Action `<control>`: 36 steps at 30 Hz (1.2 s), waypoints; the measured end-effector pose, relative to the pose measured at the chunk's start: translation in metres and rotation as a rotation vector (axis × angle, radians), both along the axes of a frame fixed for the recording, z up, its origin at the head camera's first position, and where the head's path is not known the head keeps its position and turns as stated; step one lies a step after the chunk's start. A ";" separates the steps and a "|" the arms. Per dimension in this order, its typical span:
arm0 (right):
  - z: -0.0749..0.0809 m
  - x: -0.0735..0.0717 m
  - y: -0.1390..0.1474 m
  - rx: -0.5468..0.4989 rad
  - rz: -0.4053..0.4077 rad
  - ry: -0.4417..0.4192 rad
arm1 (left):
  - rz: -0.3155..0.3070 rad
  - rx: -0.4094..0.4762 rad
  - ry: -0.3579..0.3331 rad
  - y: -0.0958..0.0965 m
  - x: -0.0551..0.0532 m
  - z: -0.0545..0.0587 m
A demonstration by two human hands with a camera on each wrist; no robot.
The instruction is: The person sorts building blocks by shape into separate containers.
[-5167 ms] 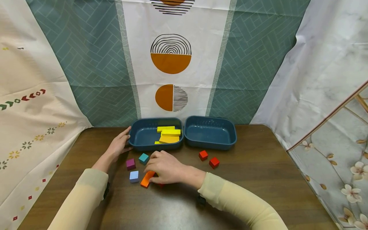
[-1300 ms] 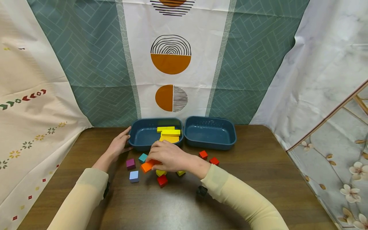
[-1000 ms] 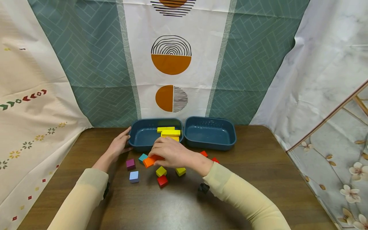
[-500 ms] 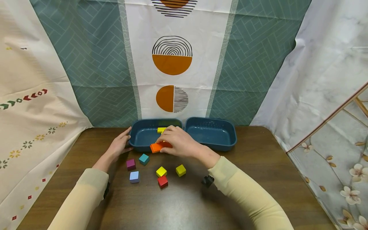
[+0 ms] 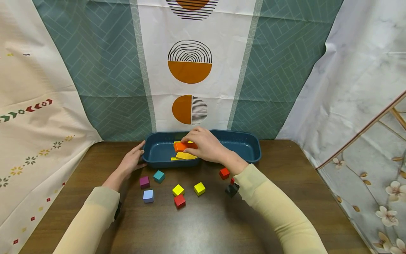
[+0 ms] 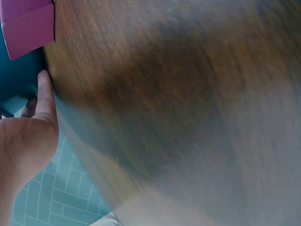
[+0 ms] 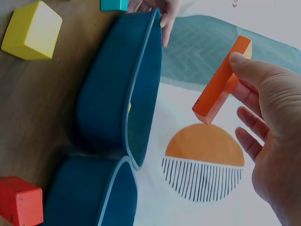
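Observation:
My right hand pinches an orange rectangular block between thumb and fingers. It holds the block over the left blue bin, above several yellow blocks lying in that bin. With fingers extended, my left hand rests against the bin's left end. In the left wrist view a finger lies along the bin's wall, close to a purple cube. The right wrist view shows the orange block raised beyond the bin's rim.
A second blue bin adjoins the left one, partly behind my right hand. In front stand teal, light blue and red cubes, and two yellow cubes. Another red cube sits farther right. A patterned cloth hangs behind.
My right hand has taken the orange block up from the table and carried it back and slightly right, over the left bin. The left hand has stayed at the bin's end.

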State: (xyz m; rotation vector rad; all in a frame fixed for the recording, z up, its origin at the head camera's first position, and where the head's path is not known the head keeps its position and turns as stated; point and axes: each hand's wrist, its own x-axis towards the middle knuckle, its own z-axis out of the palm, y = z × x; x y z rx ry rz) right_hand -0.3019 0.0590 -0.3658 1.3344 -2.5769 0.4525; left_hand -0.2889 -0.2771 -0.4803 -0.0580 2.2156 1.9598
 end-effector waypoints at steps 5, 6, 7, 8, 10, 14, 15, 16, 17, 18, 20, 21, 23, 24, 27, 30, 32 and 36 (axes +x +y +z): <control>0.004 -0.005 0.002 -0.017 -0.040 -0.038 | -0.015 0.027 -0.016 0.007 0.013 0.022; 0.004 -0.006 0.002 -0.017 -0.045 -0.044 | -0.017 0.028 -0.019 0.008 0.015 0.026; 0.004 -0.007 0.002 -0.018 -0.051 -0.048 | -0.017 0.027 -0.020 0.009 0.016 0.027; 0.004 -0.008 0.002 -0.017 -0.056 -0.050 | -0.016 0.025 -0.020 0.009 0.016 0.027; 0.003 -0.010 0.002 -0.016 -0.062 -0.050 | -0.013 0.022 -0.020 0.009 0.015 0.025; 0.003 -0.014 0.000 -0.024 -0.074 -0.056 | -0.004 0.013 -0.015 0.006 0.008 0.014; 0.002 -0.015 -0.001 -0.027 -0.077 -0.059 | -0.002 0.007 -0.011 0.005 0.007 0.011; 0.002 -0.016 -0.001 -0.030 -0.081 -0.065 | -0.001 -0.001 -0.007 0.004 0.005 0.008; 0.002 -0.017 -0.002 -0.031 -0.085 -0.070 | -0.001 -0.010 -0.001 0.003 0.004 0.005; 0.002 -0.018 -0.003 -0.032 -0.089 -0.075 | -0.002 -0.018 0.004 0.002 0.003 0.002; 0.001 -0.019 -0.004 -0.034 -0.097 -0.084 | 0.000 -0.031 0.009 0.001 0.002 -0.001; 0.001 -0.020 -0.005 -0.033 -0.102 -0.087 | 0.000 -0.034 0.011 0.000 0.001 -0.001; 0.000 -0.022 -0.006 -0.037 -0.110 -0.096 | 0.000 -0.038 0.011 0.000 0.002 -0.002; -0.001 -0.023 -0.007 -0.039 -0.114 -0.098 | 0.000 -0.040 0.011 -0.001 0.002 -0.002; -0.004 -0.026 -0.010 -0.038 -0.128 -0.104 | -0.002 -0.044 0.011 -0.001 0.002 -0.001; -0.007 -0.029 -0.012 -0.028 -0.145 -0.105 | -0.003 -0.050 0.011 -0.001 0.002 -0.001; -0.010 -0.030 -0.013 -0.020 -0.156 -0.108 | -0.004 -0.052 0.011 -0.001 0.002 0.000; -0.014 -0.033 -0.015 -0.021 -0.176 -0.121 | -0.003 -0.052 0.010 -0.001 0.003 0.000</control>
